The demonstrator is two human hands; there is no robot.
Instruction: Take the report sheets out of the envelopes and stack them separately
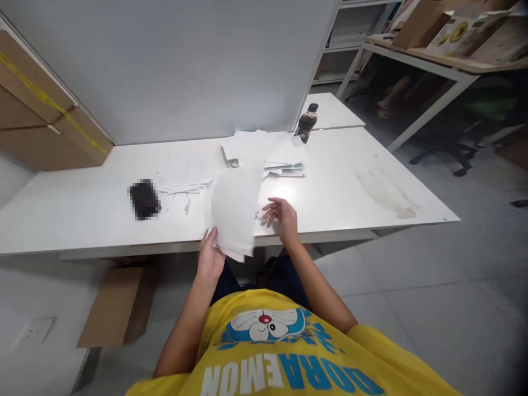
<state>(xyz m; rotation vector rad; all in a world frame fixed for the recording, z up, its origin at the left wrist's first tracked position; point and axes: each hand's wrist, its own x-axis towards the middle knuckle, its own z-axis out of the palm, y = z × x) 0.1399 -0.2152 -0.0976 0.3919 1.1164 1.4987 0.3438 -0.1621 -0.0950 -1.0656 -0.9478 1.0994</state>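
Note:
My left hand (211, 257) grips white paper sheets (237, 206) by their lower left corner, thumb on top. The sheets tilt up over the front edge of the white table (330, 192); a second layer peeks out at the bottom. To the right of the paper, my right hand (282, 219) hovers with loosely curled, parted fingers and nothing in them. Behind the sheets lies a messy stack of papers (264, 146). Thin paper strips (187, 188) and small scraps rest on the tabletop at the left.
A dark bottle (306, 122) stands behind the stack, near a tall grey panel (185, 66). A pixelated dark object (144, 199) lies at the left. Cardboard boxes (45, 110) fill the left corner; another box (117, 305) sits below the table. A smear (388, 195) marks the right side.

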